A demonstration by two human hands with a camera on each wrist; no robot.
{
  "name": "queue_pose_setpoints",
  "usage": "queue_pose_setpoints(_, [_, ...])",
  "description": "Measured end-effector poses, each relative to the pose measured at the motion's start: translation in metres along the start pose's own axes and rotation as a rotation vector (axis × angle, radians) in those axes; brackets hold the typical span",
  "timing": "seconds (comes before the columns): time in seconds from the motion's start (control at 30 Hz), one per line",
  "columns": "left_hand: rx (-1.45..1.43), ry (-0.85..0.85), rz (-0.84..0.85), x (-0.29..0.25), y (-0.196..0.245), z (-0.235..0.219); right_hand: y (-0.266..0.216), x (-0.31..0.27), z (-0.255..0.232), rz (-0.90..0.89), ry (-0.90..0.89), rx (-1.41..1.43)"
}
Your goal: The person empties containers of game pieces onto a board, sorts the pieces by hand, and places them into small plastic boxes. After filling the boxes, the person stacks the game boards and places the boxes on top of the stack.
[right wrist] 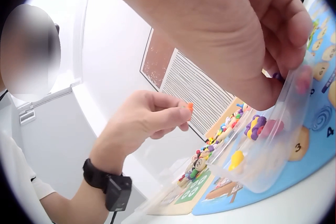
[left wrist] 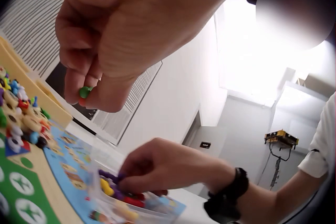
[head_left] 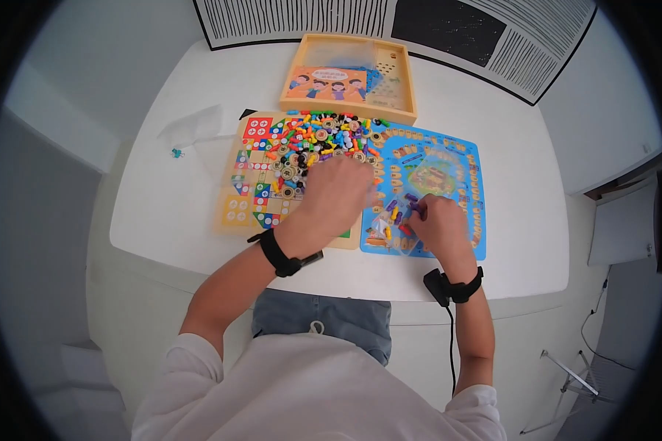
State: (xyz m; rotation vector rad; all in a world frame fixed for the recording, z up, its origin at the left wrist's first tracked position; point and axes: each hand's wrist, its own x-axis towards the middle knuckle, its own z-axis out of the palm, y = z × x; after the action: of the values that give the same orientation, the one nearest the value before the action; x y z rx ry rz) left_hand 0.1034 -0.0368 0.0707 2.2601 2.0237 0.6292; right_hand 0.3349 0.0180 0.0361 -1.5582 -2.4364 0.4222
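Observation:
My left hand (head_left: 338, 187) is raised over the game boards. Its thumb and fingertips pinch small game pawns, a green pawn (left wrist: 85, 92) and an orange pawn (right wrist: 190, 107). My right hand (head_left: 443, 224) reaches into a clear plastic box (right wrist: 265, 179), thumb and fingers closing on a purple pawn (right wrist: 277, 76). Yellow pawns (right wrist: 237, 160), red ones and more purple ones lie in the box. The box stands on a blue board (head_left: 478, 242). Left of it, a mixed heap of colourful pawns and round wooden pieces (head_left: 324, 135) covers the upper part of a ludo-type board (head_left: 237, 213).
A shallow wooden box (head_left: 410, 95) with an orange picture card (head_left: 324, 84) stands behind the boards. A clear plastic bag (head_left: 191, 128) lies on the white table (head_left: 154, 206) at the left. A cable (head_left: 452, 345) hangs from the right wrist camera.

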Motion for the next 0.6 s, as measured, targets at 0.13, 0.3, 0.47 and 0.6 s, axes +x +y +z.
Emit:
queue_pose_setpoints(0.13, [-0.147, -0.157, 0.086, -0.011, 0.035, 0.024, 0.005, 0.001, -0.004, -0.042, 0.016, 0.004])
queue_pose_setpoints(0.3, [-0.123, -0.168, 0.136, -0.014, 0.049, 0.055, 0.022, -0.002, -0.008, -0.189, 0.051, 0.026])
queue_pose_setpoints(0.47, [-0.183, -0.109, 0.166, -0.022, 0.053, 0.05, 0.016, -0.006, -0.028, -0.157, -0.016, 0.077])
queue_pose_setpoints(0.6, [-0.188, -0.011, 0.057, -0.027, 0.028, 0.038, -0.009, 0.0, -0.041, -0.127, 0.087, 0.057])
